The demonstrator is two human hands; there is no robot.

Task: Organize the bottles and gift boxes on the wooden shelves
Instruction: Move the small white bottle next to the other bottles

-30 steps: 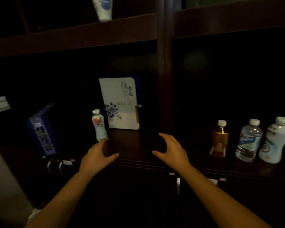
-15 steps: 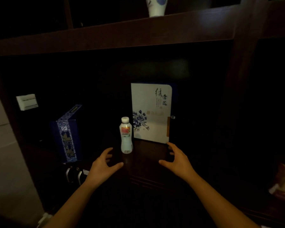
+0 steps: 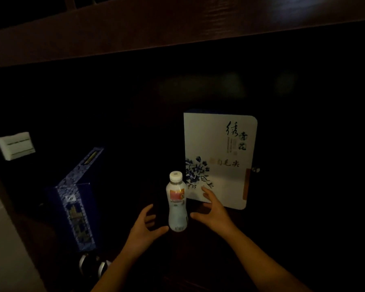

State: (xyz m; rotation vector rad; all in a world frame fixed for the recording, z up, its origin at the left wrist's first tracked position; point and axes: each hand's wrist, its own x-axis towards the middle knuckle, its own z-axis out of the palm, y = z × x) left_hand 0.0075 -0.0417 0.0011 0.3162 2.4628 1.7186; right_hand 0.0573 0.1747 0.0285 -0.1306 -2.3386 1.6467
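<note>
Dim light, dark wooden shelf (image 3: 209, 256) compartment, roofed by the heavy front board of the upper shelf (image 3: 177, 28) slanting across the top. Far left: pale wall or floor surface outside the unit, and a small white block (image 3: 15, 145) mounted on the compartment's left side. Next right, a dark blue patterned gift box (image 3: 76, 207) stands on end, angled, its narrow face toward the camera; two small shiny fittings (image 3: 93, 265) sit below it at the shelf's front edge. Open dark shelf space lies between this box and the bottle, and more to the right of the white box; depth behind cannot be judged. Left hand (image 3: 143, 230) reaches in just left of the bottle, fingers (image 3: 149, 211) spread and loosely curved, thumb tip at or almost at the bottle's lower body; contact cannot be told, nothing gripped. Small bottle (image 3: 176, 204) stands upright near the shelf's front: white cap, pinkish-red label band, pale body. Right hand (image 3: 214, 213) is just right of the bottle, fingers (image 3: 207, 192) open and fanned, thumb pointing toward the bottle with a gap showing; fingertips overlap the white box's lower edge in view, touch uncertain. White gift box (image 3: 219, 159) stands upright behind and right of the bottle, blue floral print at left, dark calligraphy upper right, orange strip and small clasp on the right edge.
</note>
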